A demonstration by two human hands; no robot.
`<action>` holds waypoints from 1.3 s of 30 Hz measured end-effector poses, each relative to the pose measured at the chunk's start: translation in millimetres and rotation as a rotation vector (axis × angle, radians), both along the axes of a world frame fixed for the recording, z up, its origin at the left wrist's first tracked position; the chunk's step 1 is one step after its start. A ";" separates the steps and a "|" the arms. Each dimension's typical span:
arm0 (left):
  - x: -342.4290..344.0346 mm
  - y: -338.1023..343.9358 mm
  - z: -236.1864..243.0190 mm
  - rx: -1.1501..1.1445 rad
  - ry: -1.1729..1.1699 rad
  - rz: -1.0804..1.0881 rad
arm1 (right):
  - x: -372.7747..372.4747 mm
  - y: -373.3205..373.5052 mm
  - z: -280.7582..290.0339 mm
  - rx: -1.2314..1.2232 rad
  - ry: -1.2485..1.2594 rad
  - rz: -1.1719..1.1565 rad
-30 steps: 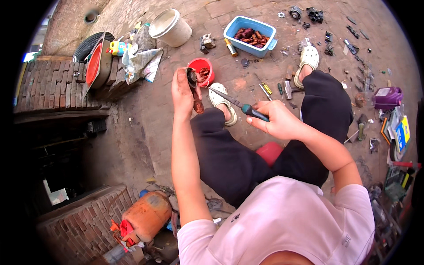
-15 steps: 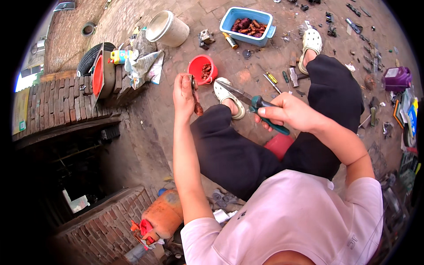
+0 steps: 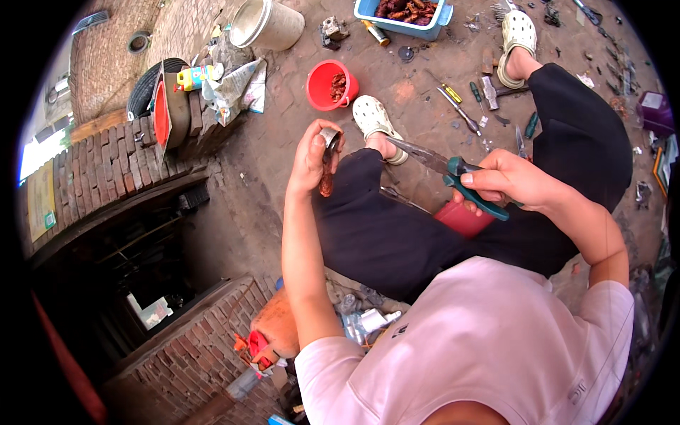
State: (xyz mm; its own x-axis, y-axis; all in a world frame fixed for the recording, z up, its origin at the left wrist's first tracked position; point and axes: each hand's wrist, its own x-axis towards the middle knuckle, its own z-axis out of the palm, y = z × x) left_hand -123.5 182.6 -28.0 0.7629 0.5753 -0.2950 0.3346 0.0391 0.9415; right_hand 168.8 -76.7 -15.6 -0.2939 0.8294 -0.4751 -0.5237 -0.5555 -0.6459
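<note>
My left hand point(image 3: 310, 159) is closed round a curved silver metal piece with a reddish-brown copper coil point(image 3: 326, 185) hanging from its lower end. Part of the metal is hidden by my fingers. In my right hand point(image 3: 504, 178) are green-handled metal shears point(image 3: 425, 156), gripped by the handles. Their long grey blades point left toward the coil piece and are apart from it. Beyond my left hand stands a small red bucket point(image 3: 319, 79) with copper-brown pieces point(image 3: 338, 88) inside.
A blue tub point(image 3: 425, 31) of copper-brown coils and a white bucket point(image 3: 283, 27) stand farther off. A hammer point(image 3: 489, 92), screwdrivers point(image 3: 471, 123) and metal scraps lie on the ground to the right. A red seat point(image 3: 464, 218) shows between my legs. Brick walls point(image 3: 99, 170) are at left.
The view has shifted, with the tub and buckets now higher in the picture. My left hand has turned the coil piece, showing more of its silver side. The shears stay in my right hand.
</note>
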 end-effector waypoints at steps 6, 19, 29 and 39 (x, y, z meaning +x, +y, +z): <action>-73.8 56.2 13.6 -0.128 -0.395 0.821 | 33.3 -9.8 7.4 0.062 -0.085 -0.200; -99.9 78.7 -15.6 -0.045 -0.116 0.972 | 37.1 -7.3 -6.5 0.060 -0.361 0.101; -82.2 57.0 15.3 0.000 -0.257 0.749 | 34.4 -1.7 -29.0 -0.072 -0.657 -0.103; 9.0 8.7 50.4 -0.219 0.002 0.433 | 12.3 48.8 38.3 0.543 -0.863 0.126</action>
State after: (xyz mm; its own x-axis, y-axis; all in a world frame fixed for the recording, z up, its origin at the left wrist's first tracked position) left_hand -114.5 191.4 22.4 0.4665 0.7640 -0.4457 0.2458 0.3721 0.8951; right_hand 181.2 -27.9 22.6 -0.1297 0.9822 -0.1356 0.2804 -0.0949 -0.9552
